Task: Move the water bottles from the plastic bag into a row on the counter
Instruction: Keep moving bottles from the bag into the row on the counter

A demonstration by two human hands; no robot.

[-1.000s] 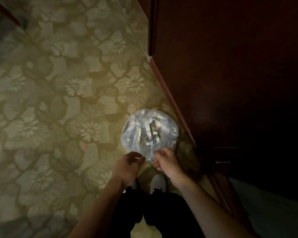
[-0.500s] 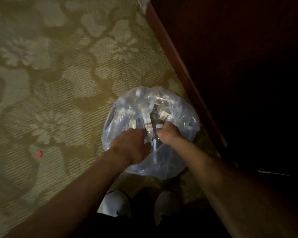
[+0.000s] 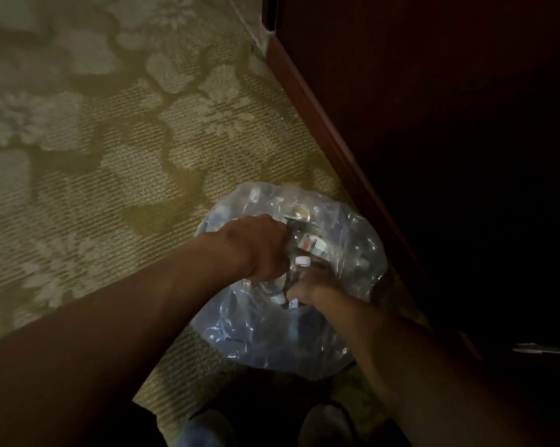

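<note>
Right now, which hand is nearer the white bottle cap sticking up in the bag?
Left. The left hand sits just left of the white bottle cap, almost touching it; the right hand is a little below it, lower in the plastic bag.

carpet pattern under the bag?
Olive-tan carpet with pale floral shapes, clearest in the head view left of the bag.

Inside the clear crumpled plastic bag (image 3: 336, 317), both hands' fingers are hidden; the water bottles (image 3: 310, 245) blur together, uncountable.
</note>
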